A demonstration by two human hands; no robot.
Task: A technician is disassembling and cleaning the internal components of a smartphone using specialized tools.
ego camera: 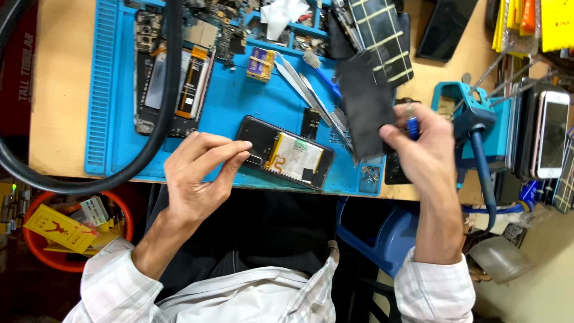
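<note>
An opened phone (286, 153) with its battery exposed lies on the blue mat (239, 101) at the tabletop's near edge. The left hand (200, 173) pinches fingers together at its left end. The right hand (421, 146) grips a black panel (365, 104) above the mat's right side.

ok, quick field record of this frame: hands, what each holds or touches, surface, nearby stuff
left hand: left hand, fingers pinching at the top end of the opened phone
right hand: right hand, holding a black panel and a blue-tipped tool
phone state: back off, battery exposed
surface: blue repair mat on a wooden bench
nearby: second opened phone, tweezers, white phone at right
</note>
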